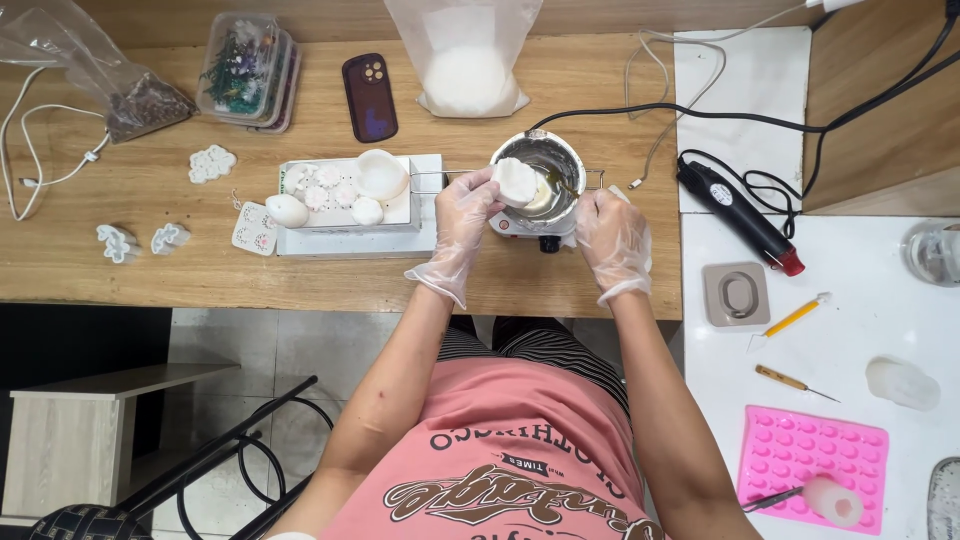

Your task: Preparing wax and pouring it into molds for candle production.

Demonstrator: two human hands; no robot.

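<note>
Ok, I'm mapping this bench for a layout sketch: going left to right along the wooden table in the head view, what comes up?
Clear bag of dark bits → stacked plastic boxes → dark phone → bag of white granules → metal melting pot → black heat gun.

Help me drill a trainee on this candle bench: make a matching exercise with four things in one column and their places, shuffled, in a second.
Things
1. white wax piece
2. pink mould tray
3. dark phone
4. black heat gun

Places
A. lying on the wooden table behind the white box
B. held in the left hand over the metal pot
C. on the white surface, near corner at the person's right
D. to the right of the pot, past the right hand

Pairs: 1-B, 2-C, 3-A, 4-D
</note>
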